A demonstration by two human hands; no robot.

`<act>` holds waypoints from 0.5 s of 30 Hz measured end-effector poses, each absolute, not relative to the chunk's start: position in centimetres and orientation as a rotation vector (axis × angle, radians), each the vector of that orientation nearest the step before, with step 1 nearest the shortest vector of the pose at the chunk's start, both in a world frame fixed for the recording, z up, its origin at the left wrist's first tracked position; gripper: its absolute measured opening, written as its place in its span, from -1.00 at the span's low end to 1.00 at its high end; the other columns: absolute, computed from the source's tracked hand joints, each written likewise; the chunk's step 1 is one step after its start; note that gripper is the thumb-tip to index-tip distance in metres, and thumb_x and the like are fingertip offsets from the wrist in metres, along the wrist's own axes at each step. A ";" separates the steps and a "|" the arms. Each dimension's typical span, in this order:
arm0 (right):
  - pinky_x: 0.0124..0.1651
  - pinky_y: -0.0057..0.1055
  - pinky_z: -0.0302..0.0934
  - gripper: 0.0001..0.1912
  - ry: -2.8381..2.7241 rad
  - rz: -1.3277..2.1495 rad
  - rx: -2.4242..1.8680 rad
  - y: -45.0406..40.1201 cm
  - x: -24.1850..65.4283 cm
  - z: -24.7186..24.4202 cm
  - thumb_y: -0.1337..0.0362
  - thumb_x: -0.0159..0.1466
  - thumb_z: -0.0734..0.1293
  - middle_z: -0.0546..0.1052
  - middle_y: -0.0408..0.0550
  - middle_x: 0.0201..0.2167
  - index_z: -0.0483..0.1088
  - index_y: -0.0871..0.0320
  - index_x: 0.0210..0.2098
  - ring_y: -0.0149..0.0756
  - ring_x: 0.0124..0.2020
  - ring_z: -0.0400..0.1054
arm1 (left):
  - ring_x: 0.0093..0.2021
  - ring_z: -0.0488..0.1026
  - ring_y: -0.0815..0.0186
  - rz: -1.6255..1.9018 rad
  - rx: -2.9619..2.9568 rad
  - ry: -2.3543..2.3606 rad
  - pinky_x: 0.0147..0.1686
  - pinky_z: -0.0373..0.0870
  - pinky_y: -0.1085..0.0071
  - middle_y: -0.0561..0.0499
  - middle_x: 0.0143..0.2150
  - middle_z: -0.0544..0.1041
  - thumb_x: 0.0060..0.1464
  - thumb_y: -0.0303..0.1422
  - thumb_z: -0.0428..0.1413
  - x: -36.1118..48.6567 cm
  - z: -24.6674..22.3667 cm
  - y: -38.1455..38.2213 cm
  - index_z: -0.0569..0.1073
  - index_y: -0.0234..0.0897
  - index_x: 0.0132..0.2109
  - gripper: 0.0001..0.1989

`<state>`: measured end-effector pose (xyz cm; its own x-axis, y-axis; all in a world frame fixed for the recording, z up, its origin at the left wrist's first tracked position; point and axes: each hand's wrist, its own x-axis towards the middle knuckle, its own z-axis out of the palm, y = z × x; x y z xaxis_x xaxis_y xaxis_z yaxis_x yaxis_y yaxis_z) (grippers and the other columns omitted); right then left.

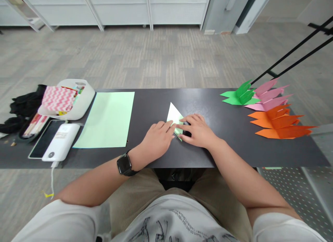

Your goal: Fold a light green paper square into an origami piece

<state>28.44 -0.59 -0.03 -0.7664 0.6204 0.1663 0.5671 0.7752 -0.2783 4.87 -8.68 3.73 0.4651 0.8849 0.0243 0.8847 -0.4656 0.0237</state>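
A: Where do we have the folded paper?
B: Mid-desk, white point to the far side, pale green part beneath our fingers. Our left hand lies across its near left part; our right hand bends about the right edge, fingers spread.
A: Is our grip pinching it?
B: We can't tell; neither hand is clenched, but the fingertips hide the contact.
A: How should we crease it well?
B: We'd steady it with the left, match the edges, then press outward from the middle with the right.
A: And around us?
B: The pale green sheet lies left, near our watch, so a sweeping forearm might nudge it. Farther left sits the white basket; the orange folded pieces stand right, well apart from our hands.
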 end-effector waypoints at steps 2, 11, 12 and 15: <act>0.42 0.17 -0.06 -0.60 -2.750 0.308 -0.924 -0.4 28.3 0.5 0.02 0.43 0.41 0.55 0.05 0.21 0.59 -0.13 0.23 0.04 0.22 0.34 | 0.18 0.40 -0.02 0.021 2.691 1.628 0.03 0.37 0.08 -0.24 0.45 0.41 0.51 -0.20 0.00 4.8 2.8 -9.4 0.36 -0.37 0.44 -0.49; 0.29 0.00 -0.02 -0.61 -2.797 0.189 -0.879 1.5 27.1 1.0 0.06 0.50 0.34 0.62 0.04 -0.07 0.58 -0.03 0.24 -0.07 -0.02 0.40 | 0.20 0.36 -0.02 0.077 2.635 1.697 0.06 0.34 0.07 -0.17 0.54 0.30 0.51 -0.05 -0.02 4.3 0.9 -10.2 0.36 -0.24 0.48 -0.42; 0.27 -0.01 -0.02 -0.62 -2.787 0.178 -0.872 1.5 27.1 0.8 0.05 0.49 0.35 0.61 0.04 -0.06 0.60 -0.03 0.21 -0.07 -0.02 0.39 | 0.21 0.36 -0.02 0.086 2.629 1.707 0.07 0.34 0.07 -0.17 0.55 0.30 0.51 -0.04 -0.02 4.3 0.9 -10.3 0.36 -0.23 0.48 -0.42; 0.24 -0.03 -0.01 -0.63 -2.761 0.182 -0.869 1.3 27.1 0.4 0.03 0.48 0.37 0.60 0.04 -0.04 0.61 -0.03 0.19 -0.06 0.00 0.37 | 0.21 0.36 -0.02 0.110 2.615 1.732 0.08 0.34 0.06 -0.17 0.55 0.29 0.50 -0.04 -0.01 4.5 0.7 -10.4 0.37 -0.23 0.48 -0.41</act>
